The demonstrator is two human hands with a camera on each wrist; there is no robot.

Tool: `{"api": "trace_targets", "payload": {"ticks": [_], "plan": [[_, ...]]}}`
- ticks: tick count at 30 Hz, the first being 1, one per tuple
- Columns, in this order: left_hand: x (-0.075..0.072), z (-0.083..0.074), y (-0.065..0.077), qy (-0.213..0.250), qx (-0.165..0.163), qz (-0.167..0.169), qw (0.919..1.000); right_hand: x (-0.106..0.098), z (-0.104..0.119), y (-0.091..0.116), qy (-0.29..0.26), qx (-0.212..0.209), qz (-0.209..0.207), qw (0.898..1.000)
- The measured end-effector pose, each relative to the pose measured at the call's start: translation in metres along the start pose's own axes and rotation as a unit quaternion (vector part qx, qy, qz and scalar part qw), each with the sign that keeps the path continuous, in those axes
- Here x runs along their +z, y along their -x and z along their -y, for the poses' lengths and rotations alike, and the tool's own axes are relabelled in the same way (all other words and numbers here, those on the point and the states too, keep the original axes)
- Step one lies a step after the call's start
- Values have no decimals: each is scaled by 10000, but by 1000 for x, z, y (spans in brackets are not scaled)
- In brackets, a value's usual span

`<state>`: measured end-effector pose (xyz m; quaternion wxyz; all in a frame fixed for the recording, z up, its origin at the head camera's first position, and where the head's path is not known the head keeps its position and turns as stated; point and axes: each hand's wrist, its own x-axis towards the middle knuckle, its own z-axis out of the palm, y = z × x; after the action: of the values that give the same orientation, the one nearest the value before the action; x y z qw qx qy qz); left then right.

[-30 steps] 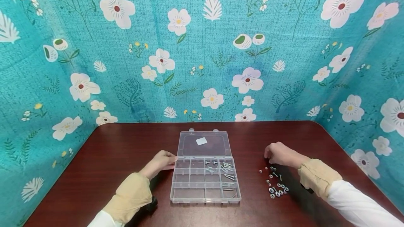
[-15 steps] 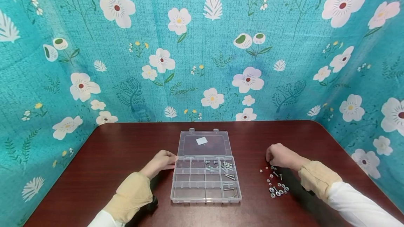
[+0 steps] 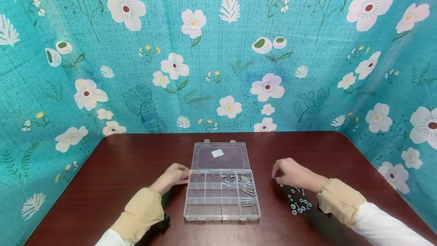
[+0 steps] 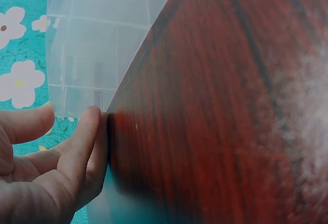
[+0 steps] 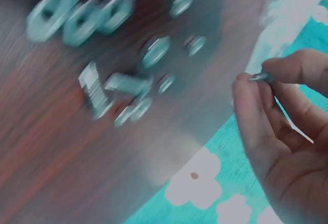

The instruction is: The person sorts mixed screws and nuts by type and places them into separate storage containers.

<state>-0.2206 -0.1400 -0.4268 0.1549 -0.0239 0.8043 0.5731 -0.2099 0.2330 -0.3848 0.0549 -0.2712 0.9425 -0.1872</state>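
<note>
A clear plastic compartment box (image 3: pixel 222 218) lies on the table with its lid (image 3: pixel 205 162) folded back. My left hand (image 3: pixel 174 174) rests its fingertips against the box's left side, near the hinge; the left wrist view shows those fingers (image 4: pixel 82 142) fairly straight. Right of the box, my right hand (image 3: pixel 296 173) is over the table. Between thumb and forefinger it pinches a small shiny metal piece (image 5: pixel 260 76), mostly covered, so its kind is unclear. Loose nuts (image 5: pixel 155 51) and screws (image 5: pixel 93 89) lie on the table beneath and beside this hand.
Screws (image 3: pixel 248 192) lie in the box's right-hand compartments, and several short ones (image 3: pixel 227 181) in the column beside them. A white label (image 3: pixel 217 153) is on the lid. Behind the dark red table (image 3: pixel 136 151) hangs a flowered teal cloth (image 3: pixel 205 86).
My right hand has moved left toward the box, away from the far edge of the loose hardware. The left hand and the box have stayed put.
</note>
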Motion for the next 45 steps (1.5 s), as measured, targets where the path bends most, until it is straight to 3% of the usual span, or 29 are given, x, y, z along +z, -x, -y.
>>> {"api": "trace_targets", "payload": {"ticks": [10, 25, 28, 33, 45], "plan": [[0, 2, -1, 106, 14, 51, 9999, 15, 42, -8, -1266, 26, -400, 9911], [0, 1, 1, 144, 44, 123, 9998, 32, 85, -32, -2727, -189, 109, 9619], [1, 1, 1, 60, 12, 52, 10000, 33, 84, -32, -2500, -253, 105, 9679], [1, -1, 0, 21, 4, 67, 10000, 25, 74, -29, -1628, -603, -104, 9848], [0, -1, -1, -36, -8, 48, 10000, 1, 52, -16, -102, -1359, -217, 9904]]}}
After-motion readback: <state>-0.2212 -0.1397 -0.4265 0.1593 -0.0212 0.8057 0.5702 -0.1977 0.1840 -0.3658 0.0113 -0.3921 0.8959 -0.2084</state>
